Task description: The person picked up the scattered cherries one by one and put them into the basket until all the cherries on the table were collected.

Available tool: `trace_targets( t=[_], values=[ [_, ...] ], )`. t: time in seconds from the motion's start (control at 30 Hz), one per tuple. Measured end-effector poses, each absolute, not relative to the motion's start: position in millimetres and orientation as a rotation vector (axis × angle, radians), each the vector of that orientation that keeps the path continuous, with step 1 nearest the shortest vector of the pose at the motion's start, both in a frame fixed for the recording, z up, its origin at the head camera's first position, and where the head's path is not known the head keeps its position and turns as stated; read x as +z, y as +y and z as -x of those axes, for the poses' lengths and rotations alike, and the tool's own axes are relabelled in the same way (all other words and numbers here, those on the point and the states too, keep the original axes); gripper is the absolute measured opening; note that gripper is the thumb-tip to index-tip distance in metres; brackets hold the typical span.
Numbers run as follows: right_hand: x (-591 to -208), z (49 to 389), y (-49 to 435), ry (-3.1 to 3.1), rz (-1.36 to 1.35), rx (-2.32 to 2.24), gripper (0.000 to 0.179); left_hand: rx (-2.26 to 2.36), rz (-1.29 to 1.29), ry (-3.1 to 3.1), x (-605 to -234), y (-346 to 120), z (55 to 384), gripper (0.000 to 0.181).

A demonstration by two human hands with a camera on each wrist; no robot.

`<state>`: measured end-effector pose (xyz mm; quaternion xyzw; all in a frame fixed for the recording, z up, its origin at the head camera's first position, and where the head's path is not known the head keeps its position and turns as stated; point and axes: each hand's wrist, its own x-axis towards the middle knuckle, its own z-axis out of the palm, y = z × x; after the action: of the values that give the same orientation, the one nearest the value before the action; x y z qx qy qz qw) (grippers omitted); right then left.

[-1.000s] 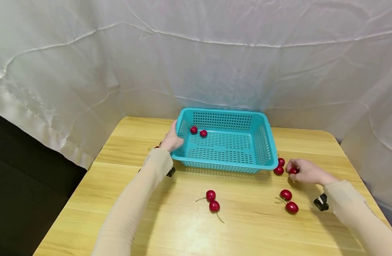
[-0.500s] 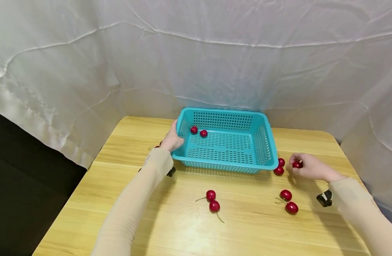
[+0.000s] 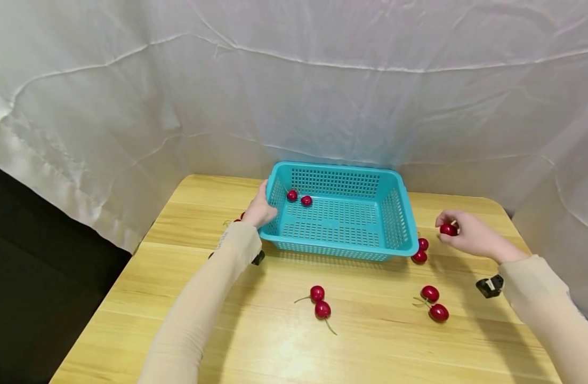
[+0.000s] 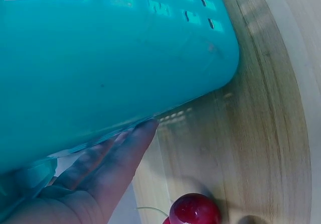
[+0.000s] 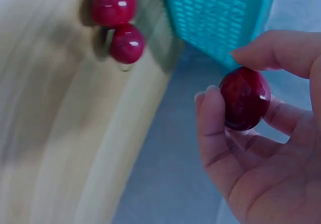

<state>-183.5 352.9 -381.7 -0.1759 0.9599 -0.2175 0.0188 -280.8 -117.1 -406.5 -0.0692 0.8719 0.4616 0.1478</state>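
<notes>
My left hand grips the left rim of a turquoise plastic basket, thumb on the inner side and fingers outside. The left wrist view shows those fingers against the basket's outer wall. To the right of the basket, my right hand is raised above the table, pinching a dark red cherry between thumb and fingers. That held cherry shows clearly in the right wrist view. Inside the basket, near its left end, lie two cherries.
Two cherries lie by the basket's front right corner. Another pair is nearer on the right, and a stemmed pair sits front centre. Partly hidden cherries lie left of the left hand. Pale curtain hangs behind the wooden table.
My right hand has lifted the cherry off the table and carried it up and slightly toward the back. The left hand and the basket have stayed in place.
</notes>
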Motion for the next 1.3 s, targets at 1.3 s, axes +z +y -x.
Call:
trace_targets(
  t=[1.3],
  values=[
    [-316.1, 250.6, 208.1, 3.118, 0.783, -0.711, 0.022, 1.342, 0.217, 2.509, -410.4, -116.7, 283.6, 0.102]
  ],
)
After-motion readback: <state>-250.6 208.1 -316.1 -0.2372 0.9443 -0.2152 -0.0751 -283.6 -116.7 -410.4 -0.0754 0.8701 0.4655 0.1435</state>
